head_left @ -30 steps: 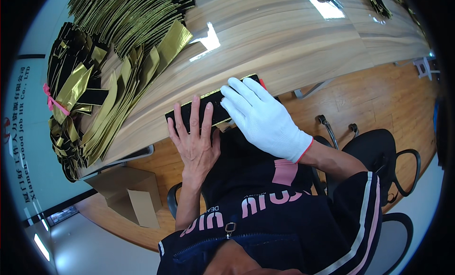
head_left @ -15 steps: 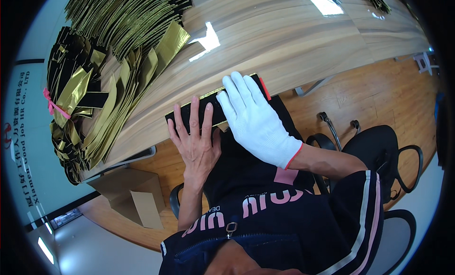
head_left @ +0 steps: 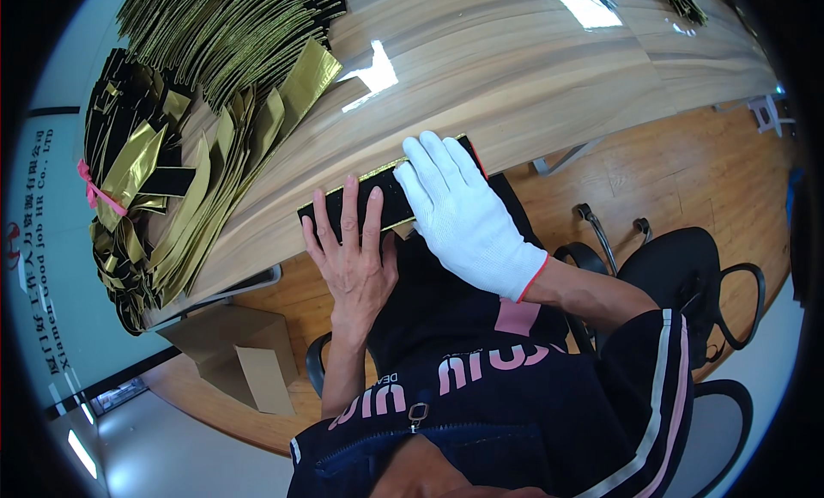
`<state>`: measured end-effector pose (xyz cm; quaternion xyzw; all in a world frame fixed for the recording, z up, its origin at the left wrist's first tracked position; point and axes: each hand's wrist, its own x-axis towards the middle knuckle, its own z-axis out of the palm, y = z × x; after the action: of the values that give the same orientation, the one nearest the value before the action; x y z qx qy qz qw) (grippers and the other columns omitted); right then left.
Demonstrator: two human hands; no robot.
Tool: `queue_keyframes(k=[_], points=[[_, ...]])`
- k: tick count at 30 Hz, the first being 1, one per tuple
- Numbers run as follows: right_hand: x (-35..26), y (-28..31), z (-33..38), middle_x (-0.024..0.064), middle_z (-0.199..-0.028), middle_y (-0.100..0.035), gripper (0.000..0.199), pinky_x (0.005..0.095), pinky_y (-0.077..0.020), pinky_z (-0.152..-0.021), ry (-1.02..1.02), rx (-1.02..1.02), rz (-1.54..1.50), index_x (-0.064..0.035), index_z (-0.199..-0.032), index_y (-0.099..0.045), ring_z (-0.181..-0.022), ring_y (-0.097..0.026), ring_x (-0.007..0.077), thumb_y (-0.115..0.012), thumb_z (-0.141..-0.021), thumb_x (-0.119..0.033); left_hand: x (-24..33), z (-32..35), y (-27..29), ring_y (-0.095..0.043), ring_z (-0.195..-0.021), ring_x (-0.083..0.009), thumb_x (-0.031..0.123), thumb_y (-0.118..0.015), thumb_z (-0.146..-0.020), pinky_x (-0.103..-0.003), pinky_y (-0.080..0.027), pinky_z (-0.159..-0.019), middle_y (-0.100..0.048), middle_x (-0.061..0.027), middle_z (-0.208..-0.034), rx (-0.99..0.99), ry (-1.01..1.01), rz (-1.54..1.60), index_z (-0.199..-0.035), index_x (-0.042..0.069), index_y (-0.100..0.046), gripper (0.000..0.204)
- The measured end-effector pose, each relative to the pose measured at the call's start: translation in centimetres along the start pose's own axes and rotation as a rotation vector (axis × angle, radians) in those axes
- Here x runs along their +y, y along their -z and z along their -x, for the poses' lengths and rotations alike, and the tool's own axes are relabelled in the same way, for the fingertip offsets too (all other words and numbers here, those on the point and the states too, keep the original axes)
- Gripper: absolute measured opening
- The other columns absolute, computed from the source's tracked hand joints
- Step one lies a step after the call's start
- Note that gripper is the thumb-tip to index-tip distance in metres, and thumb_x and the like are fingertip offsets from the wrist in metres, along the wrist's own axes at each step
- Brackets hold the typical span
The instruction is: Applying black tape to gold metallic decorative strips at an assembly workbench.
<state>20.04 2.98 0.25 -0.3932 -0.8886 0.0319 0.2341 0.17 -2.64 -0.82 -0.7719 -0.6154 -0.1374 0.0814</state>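
Head view shows a wide wooden table, with a pile of black strips with gold edges and loose gold strips at its left part, perhaps put aside so that the working place stays free. At the near edge of the table lies 1 black strip, flat under 2 hands. Its long axis goes almost along this edge, across the person's front, from near left to slightly farther right; the end with the red edge points right. The gloved right hand lays straight fingers, close together, over the right part; its thumb is hidden, so I cannot tell if it pinches. The bare left hand is open, fingers spread on the left part, not closed around it, probably to press it flat and steady.
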Motion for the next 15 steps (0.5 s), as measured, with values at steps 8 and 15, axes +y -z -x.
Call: queue_keyframes(k=[8,15], points=[[-0.3,0.4,-0.1,0.033,-0.153,-0.048,0.062,0.0569,-0.0325,-0.123,-0.017,0.019,-0.027,0.0123,-0.142,-0.053,-0.145,-0.044,0.0481,-0.07,-0.09,-0.017,0.0,0.1,0.0,-0.029,-0.156,-0.0442,0.015,-0.077,-0.082,-0.063,-0.02,-0.123,-0.037,-0.0057,-0.17,0.003,-0.002,-0.007,-0.158,0.025,-0.049,0.082],[-0.1,0.9,0.2,0.0351,-0.149,-0.049,0.062,0.0557,-0.0325,-0.123,-0.085,0.012,0.046,0.0119,-0.143,-0.051,-0.144,-0.044,0.0492,-0.068,-0.09,-0.016,0.2,0.0,0.3,-0.029,-0.157,-0.0438,0.013,-0.077,-0.083,-0.062,-0.021,-0.123,-0.038,-0.0052,-0.17,-0.012,0.014,-0.004,-0.157,0.024,-0.05,0.08]])
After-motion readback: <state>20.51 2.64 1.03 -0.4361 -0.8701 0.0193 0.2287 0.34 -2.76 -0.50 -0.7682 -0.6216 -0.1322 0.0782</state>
